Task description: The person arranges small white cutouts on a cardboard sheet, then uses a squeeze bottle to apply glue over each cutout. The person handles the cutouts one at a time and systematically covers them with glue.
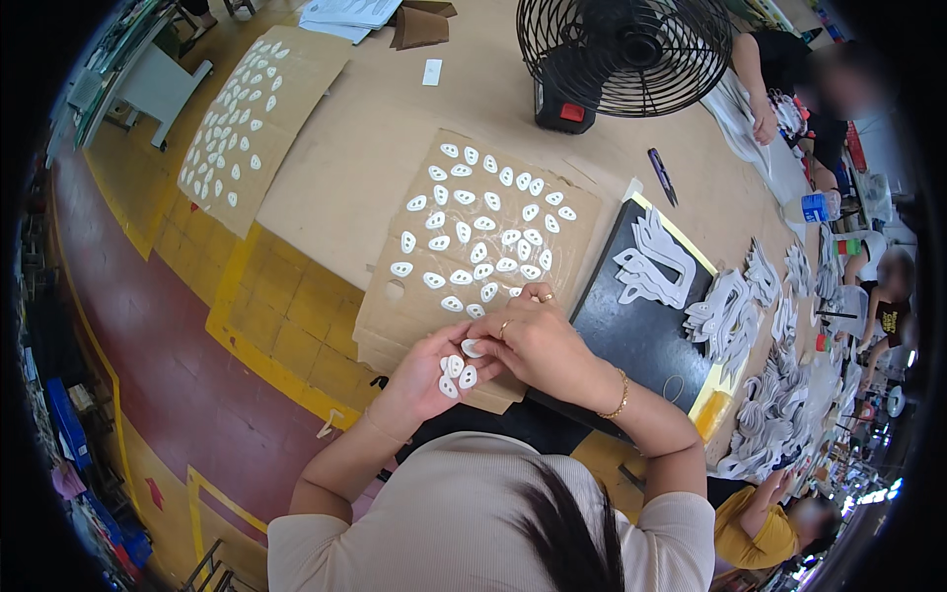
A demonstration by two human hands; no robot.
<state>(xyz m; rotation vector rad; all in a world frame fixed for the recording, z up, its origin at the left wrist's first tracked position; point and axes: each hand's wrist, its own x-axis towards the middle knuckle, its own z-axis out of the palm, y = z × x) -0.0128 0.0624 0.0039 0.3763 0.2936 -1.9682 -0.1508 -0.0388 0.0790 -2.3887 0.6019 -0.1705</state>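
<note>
In the cupped palm of my left hand rest several small white oval pieces with dark holes. My right hand is closed, its thumb and fingertips pinching one white piece at the edge of the left palm. Both hands are over the near edge of a brown cardboard sheet. Many similar white pieces lie spread out on that sheet, set apart in loose rows. The right fingers partly cover the nearest ones.
Another cardboard sheet with white pieces lies at the far left. A black fan stands at the back, near a pen. To the right, a black board carries grey-white cutouts, with heaped cutouts beyond. Other people sit along the right.
</note>
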